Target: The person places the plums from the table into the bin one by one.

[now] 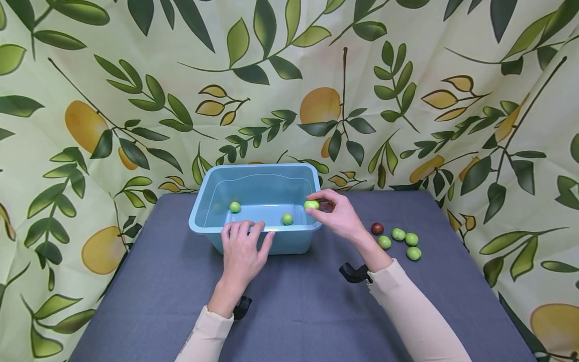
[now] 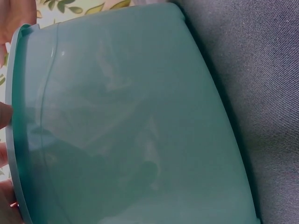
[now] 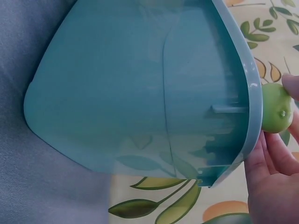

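Observation:
A small round green fruit (image 1: 311, 204) is pinched between the thumb and fingertips of my right hand (image 1: 336, 213), at the right rim of a blue plastic tub (image 1: 267, 243). In the right wrist view the green fruit (image 3: 276, 108) shows just beyond the tub's rim (image 3: 253, 100). My left hand (image 1: 243, 251) rests its fingers on the front rim, thumb spread to the right. Two more green fruits, one at the left (image 1: 234, 207) and one nearer the front right (image 1: 287, 218), lie inside the tub.
Right of the tub, several green fruits (image 1: 411, 239) and one dark red fruit (image 1: 377, 229) lie on the dark grey tablecloth (image 1: 289, 311). A leaf-and-fruit patterned cloth (image 1: 271, 90) hangs behind the table.

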Demonstrator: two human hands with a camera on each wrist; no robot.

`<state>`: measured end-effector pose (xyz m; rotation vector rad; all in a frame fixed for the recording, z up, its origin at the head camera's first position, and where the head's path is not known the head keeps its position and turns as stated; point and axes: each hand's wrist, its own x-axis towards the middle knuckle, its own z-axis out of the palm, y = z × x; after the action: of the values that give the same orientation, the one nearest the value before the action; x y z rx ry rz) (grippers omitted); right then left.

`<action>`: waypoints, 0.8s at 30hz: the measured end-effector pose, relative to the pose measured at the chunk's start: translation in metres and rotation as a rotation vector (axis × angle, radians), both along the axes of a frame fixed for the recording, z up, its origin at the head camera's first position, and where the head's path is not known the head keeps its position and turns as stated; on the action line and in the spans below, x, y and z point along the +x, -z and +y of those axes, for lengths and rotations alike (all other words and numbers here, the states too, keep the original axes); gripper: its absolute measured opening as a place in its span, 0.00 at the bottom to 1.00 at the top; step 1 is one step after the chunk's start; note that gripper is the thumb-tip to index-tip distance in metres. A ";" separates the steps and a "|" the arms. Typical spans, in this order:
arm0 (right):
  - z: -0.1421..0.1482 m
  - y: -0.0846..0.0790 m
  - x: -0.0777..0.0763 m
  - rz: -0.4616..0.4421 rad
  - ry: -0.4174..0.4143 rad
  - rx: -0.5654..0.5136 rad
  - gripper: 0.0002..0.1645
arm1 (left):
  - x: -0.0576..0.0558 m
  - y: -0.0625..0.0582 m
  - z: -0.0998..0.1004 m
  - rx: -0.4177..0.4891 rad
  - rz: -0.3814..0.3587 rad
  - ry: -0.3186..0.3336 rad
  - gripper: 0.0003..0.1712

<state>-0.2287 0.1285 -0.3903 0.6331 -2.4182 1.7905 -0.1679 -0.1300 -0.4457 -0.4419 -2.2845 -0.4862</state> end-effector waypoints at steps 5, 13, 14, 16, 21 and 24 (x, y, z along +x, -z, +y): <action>-0.001 0.000 0.000 -0.002 -0.006 0.009 0.20 | 0.000 0.000 0.000 -0.001 -0.009 0.003 0.24; 0.004 -0.004 0.005 -0.010 -0.027 -0.007 0.18 | 0.000 0.002 0.000 -0.001 -0.006 0.002 0.24; 0.006 -0.005 0.006 -0.009 -0.027 -0.009 0.18 | 0.000 0.002 0.000 -0.001 -0.007 0.003 0.24; 0.009 -0.007 0.009 -0.003 -0.021 0.002 0.17 | 0.000 0.002 0.001 -0.001 -0.007 0.004 0.24; 0.018 -0.011 0.015 0.029 -0.007 0.070 0.16 | 0.000 0.001 0.000 -0.003 -0.011 0.001 0.25; 0.023 -0.012 0.018 0.060 -0.002 0.106 0.15 | 0.000 0.001 0.000 -0.006 -0.009 -0.002 0.25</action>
<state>-0.2110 0.1516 -0.3787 0.6883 -2.4872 1.6280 -0.1678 -0.1298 -0.4468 -0.4417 -2.2956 -0.4810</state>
